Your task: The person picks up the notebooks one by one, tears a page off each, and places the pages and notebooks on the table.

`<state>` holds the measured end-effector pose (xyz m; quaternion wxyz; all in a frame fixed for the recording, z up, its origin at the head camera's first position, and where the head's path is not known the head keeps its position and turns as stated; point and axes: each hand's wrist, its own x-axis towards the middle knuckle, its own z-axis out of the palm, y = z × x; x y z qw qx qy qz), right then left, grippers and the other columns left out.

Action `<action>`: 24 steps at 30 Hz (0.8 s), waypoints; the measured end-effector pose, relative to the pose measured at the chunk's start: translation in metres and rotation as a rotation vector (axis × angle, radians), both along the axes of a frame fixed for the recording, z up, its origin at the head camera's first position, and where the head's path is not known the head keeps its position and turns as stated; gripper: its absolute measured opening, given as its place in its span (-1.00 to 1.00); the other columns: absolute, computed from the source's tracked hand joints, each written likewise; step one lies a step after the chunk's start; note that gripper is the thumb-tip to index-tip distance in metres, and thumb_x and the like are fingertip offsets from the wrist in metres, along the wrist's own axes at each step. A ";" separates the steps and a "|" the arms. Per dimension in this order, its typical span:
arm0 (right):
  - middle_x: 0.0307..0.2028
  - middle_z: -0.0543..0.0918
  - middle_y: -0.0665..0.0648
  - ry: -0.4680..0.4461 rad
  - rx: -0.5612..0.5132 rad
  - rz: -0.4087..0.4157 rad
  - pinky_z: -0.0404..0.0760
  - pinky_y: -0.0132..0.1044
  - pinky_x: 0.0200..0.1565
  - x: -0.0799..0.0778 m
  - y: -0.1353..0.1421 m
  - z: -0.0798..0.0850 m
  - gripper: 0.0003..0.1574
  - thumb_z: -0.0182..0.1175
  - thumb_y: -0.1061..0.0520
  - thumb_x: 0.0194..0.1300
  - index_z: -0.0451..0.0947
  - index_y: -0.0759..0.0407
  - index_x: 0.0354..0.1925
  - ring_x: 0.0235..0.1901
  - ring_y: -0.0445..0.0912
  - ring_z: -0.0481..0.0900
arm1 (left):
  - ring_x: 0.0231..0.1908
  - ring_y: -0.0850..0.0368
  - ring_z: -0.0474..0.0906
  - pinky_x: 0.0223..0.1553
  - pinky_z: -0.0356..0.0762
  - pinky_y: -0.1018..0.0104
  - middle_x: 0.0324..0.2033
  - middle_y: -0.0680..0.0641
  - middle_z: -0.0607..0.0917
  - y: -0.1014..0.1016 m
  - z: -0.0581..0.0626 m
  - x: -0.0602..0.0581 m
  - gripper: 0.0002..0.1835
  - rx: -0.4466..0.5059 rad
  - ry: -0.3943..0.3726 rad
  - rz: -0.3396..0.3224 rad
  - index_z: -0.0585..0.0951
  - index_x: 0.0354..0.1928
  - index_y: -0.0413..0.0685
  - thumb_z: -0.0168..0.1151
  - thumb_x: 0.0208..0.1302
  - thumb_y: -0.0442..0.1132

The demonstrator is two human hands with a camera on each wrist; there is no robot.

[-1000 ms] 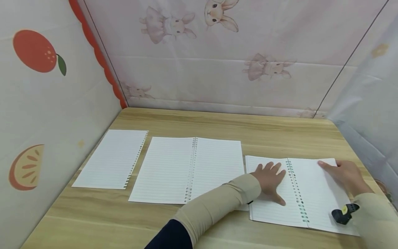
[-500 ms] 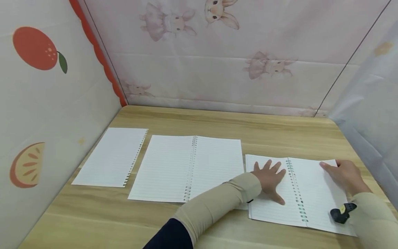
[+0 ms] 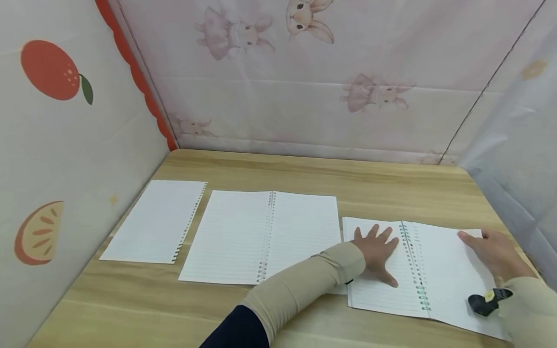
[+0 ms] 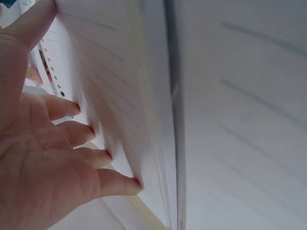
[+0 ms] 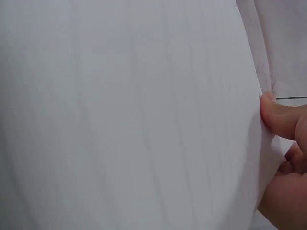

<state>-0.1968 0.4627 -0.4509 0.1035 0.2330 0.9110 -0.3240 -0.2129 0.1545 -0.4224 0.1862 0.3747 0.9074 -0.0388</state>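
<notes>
An open spiral notebook (image 3: pixel 383 302) with lined pages and a green-tinted coil lies at the right of the table. My left hand (image 3: pixel 377 253) presses flat on its left page, fingers spread; the left wrist view shows the fingertips against the lined paper. My right hand (image 3: pixel 496 253) pinches the outer far corner of the right-hand sheet (image 3: pixel 452 275), thumb on top and the other fingers beneath. In the right wrist view this paper (image 5: pixel 144 115) bows up and fills most of the picture. A row of holes along the sheet's inner edge shows just right of the coil.
A second open spiral notebook (image 3: pixel 235 237) lies left of the first, partly covered by my left forearm. Farther left is a loose sheet (image 3: pixel 154 222) with a ragged, punched right edge. Printed fabric walls (image 3: pixel 278 111) stand behind and beside the wooden table (image 3: pixel 174 309).
My right hand has pulled the right-hand sheet outward to the right, and its punched inner edge has come away from the coil. The left hand stays in place on the left page.
</notes>
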 end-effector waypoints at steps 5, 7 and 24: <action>-0.35 0.43 0.21 0.043 -0.027 -0.041 0.42 -0.22 -0.48 -0.001 -0.004 0.000 -0.06 0.01 -0.50 0.20 0.35 0.39 -0.14 -0.41 -0.03 0.39 | 0.48 0.11 -0.25 0.38 -0.03 -0.05 0.50 0.18 -0.16 -0.001 -0.001 0.000 0.13 0.009 0.006 0.003 -0.06 0.50 0.38 0.19 -0.07 0.52; -0.38 0.42 0.18 0.044 -0.020 -0.063 0.38 -0.22 -0.49 -0.002 -0.005 0.001 -0.08 0.03 -0.51 0.18 0.36 0.37 -0.17 -0.43 -0.05 0.37 | 0.48 0.11 -0.25 0.38 -0.03 -0.05 0.50 0.18 -0.15 0.000 0.001 0.000 0.13 0.012 0.002 0.002 -0.06 0.50 0.38 0.19 -0.07 0.52; 0.04 0.33 0.57 0.070 0.085 -0.044 0.36 0.04 -0.19 -0.002 -0.015 0.004 0.10 0.01 -0.44 0.26 0.24 0.57 0.18 -0.12 0.25 0.31 | 0.44 0.15 -0.07 0.30 0.16 0.09 0.48 0.21 -0.05 0.007 0.004 0.026 -0.15 -0.112 0.084 -0.127 0.02 0.47 0.49 0.03 0.17 0.43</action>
